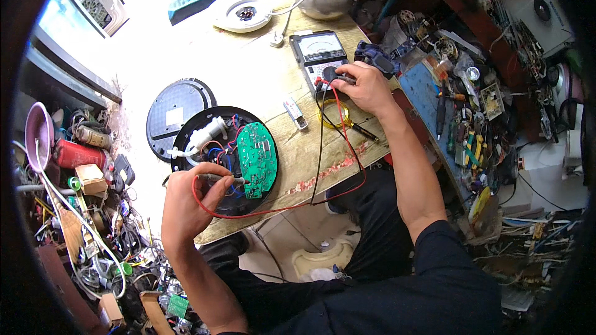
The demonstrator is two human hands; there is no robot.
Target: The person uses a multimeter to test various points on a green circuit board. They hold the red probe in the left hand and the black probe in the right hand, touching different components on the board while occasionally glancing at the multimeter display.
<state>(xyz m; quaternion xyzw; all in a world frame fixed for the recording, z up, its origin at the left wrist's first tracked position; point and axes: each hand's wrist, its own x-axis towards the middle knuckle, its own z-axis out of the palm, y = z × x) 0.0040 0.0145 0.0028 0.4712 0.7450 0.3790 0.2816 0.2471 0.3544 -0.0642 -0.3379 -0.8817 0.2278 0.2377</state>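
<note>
The left grip [191, 197] pinches a probe [213, 178]; the right grip [367, 89] is unclear. The circuit board [257, 156] seems light, stiff, fragile: best edge-held.

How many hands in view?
2: the left hand holds a probe at the green board; the right hand is at the meter.

head | left fisheye, worn on person's head | faces down | near, above table [261, 80]

Bright light [139, 12] from the left washes a worn wooden table [261, 68] above pale floor tiles [301, 229].
</note>
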